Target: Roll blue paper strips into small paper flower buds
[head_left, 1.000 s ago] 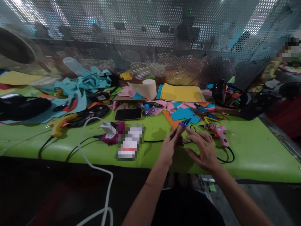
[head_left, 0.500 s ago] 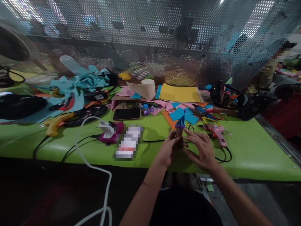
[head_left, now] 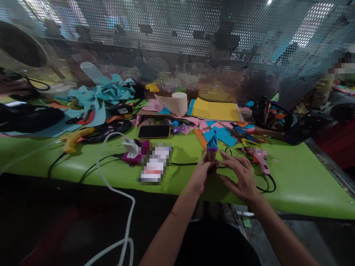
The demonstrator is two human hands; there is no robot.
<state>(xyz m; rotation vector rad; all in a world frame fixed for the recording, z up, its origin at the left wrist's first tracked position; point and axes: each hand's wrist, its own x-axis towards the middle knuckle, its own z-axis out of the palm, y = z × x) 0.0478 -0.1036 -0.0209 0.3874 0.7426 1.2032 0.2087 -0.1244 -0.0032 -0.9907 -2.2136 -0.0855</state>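
Observation:
Upright in my left hand point(head_left: 202, 174) is a small ice cream cone craft point(head_left: 212, 143), with a blue swirled top, a purple rim and a brown cone. My left fingers close round its lower part. Just to its right, apart from the cone, is my right hand point(head_left: 241, 177), its fingers spread and holding nothing. A pink glue gun point(head_left: 260, 159) with a small red light lies right of that hand. Blue paper pieces point(head_left: 226, 137) lie behind the cone.
On the green table point(head_left: 299, 177) lie a dark phone point(head_left: 154, 131), a lit phone point(head_left: 155, 164), a purple power outlet point(head_left: 135, 155) with white cable, and a yellow glue gun point(head_left: 73, 139). Yellow sheets point(head_left: 216, 109), a tape roll point(head_left: 180, 103) and a black basket point(head_left: 260, 111) stand behind.
My right hand has drawn away from the cone to the right, its fingers more spread. My left hand still holds the cone. The view has shifted slightly.

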